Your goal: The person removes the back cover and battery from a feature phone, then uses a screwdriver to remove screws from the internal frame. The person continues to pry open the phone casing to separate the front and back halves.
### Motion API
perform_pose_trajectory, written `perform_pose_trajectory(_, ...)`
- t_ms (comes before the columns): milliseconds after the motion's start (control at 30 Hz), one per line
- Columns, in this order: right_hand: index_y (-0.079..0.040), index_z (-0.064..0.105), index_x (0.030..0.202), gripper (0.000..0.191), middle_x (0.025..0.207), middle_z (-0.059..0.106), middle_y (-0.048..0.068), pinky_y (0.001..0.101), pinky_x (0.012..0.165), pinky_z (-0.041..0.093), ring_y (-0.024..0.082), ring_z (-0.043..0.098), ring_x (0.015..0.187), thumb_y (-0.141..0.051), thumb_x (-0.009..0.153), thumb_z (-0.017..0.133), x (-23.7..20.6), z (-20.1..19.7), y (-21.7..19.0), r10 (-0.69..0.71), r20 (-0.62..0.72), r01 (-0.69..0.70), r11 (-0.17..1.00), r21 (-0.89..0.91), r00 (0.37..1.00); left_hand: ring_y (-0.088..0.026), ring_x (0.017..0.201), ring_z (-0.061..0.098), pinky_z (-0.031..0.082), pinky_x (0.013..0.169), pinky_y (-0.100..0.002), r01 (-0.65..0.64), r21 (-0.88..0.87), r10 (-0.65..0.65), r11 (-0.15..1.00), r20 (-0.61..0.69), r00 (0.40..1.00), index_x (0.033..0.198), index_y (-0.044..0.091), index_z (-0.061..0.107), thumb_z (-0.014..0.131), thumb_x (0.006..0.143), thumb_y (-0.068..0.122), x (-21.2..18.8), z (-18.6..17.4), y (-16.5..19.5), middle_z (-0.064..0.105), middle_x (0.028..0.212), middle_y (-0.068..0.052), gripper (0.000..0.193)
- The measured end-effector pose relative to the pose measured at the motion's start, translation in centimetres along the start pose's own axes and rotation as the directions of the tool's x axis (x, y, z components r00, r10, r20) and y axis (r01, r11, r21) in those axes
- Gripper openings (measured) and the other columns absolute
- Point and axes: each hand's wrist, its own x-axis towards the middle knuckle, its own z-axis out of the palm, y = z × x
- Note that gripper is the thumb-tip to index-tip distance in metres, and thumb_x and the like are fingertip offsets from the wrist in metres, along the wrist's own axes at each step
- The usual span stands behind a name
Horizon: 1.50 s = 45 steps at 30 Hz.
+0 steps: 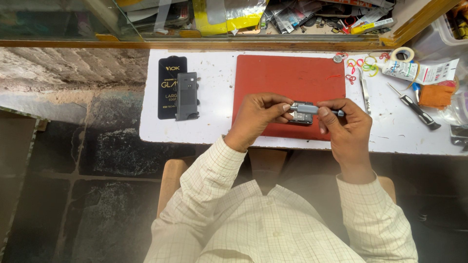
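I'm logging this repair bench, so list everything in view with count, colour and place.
small device: 1, dark grey, held over the mat between both hands
work mat: 1, red, middle of the table
table: 1, white, below the glass counter
flat box: 1, black, left of the mat
phone back cover: 1, dark grey, lying on the flat box's right edge
tweezers: 1, silver, right of the mat
screwdriver: 1, black handle, far right
glue tube: 1, white, upper right
tape roll: 1, pale, upper right corner
cloth: 1, orange, right edge
rubber bands: several, mixed colours, upper right
left hand: 1, gripping the device
right hand: 1, holding a grey tool to the device
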Motion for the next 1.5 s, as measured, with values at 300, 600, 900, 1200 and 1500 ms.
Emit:
perform_pose_trajectory(300, 0.001, 0.06, 0.113, 0.019, 0.103, 0.073, 0.013, 0.0285, 0.08, 0.064, 0.017, 0.074, 0.087, 0.001, 0.098, 0.073, 0.5, 0.2, -0.6, -0.015, 0.043, 0.012, 0.998, 0.061, 0.999, -0.018, 0.094, 0.072, 0.062, 0.084, -0.03, -0.069, 0.061, 0.064, 0.996, 0.086, 0.994, 0.123, -0.004, 0.07, 0.071, 0.099, 0.009, -0.8, -0.4, -0.5, 0.075, 0.111, -0.014, 0.028)
perform_pose_trajectory(600, 0.004, 0.062, 0.117, 0.024, 0.109, 0.069, 0.008, 0.0227, 0.083, 0.057, 0.011, 0.068, 0.1, 0.002, 0.095, 0.073, -0.6, -4.3, -4.8, 0.047, 0.163, 0.002, 0.957, -0.289, 0.986, -0.037, 0.142, 0.042, 0.023, 0.12, -0.055, -0.283, 0.886, 0.244, 0.368, 0.201, 0.949, 0.145, 0.013, 0.051, 0.088, 0.078, 0.027, -2.0, -4.6, 2.2, 0.051, 0.15, -0.017, 0.078)
perform_pose_trajectory(900, 0.002, 0.066, 0.112, 0.023, 0.104, 0.071, 0.011, 0.03, 0.081, 0.058, 0.019, 0.072, 0.093, -0.001, 0.091, 0.076, -0.7, -3.1, -6.1, -0.113, 0.283, 0.27, 0.746, -0.609, 0.952, -0.024, 0.133, 0.058, 0.013, 0.129, -0.054, -0.228, 0.819, 0.214, 0.527, 0.131, 0.968, 0.139, 0.011, 0.054, 0.088, 0.078, 0.017, -2.6, -5.5, 1.4, 0.066, 0.137, -0.006, 0.07)
perform_pose_trajectory(1200, 0.003, 0.066, 0.111, 0.023, 0.102, 0.071, 0.014, 0.0326, 0.076, 0.059, 0.023, 0.073, 0.089, -0.003, 0.091, 0.076, 0.5, -2.2, -6.2, -0.079, 0.325, 0.283, 0.703, -0.652, 0.943, -0.023, 0.132, 0.06, 0.012, 0.129, -0.054, -0.232, 0.806, 0.214, 0.545, 0.133, 0.968, 0.141, 0.01, 0.052, 0.088, 0.077, 0.015, -2.6, -5.5, 1.5, 0.068, 0.135, -0.006, 0.074)
perform_pose_trajectory(1500, 0.002, 0.065, 0.11, 0.022, 0.102, 0.071, 0.014, 0.0346, 0.074, 0.058, 0.024, 0.073, 0.087, -0.007, 0.092, 0.074, 1.1, -1.5, -7.1, -0.035, 0.361, 0.287, 0.68, -0.675, 0.932, -0.023, 0.133, 0.059, 0.01, 0.128, -0.054, -0.214, 0.817, 0.203, 0.536, 0.121, 0.972, 0.14, 0.012, 0.053, 0.088, 0.077, 0.016, -2.6, -5.3, 1.6, 0.067, 0.136, -0.005, 0.072)
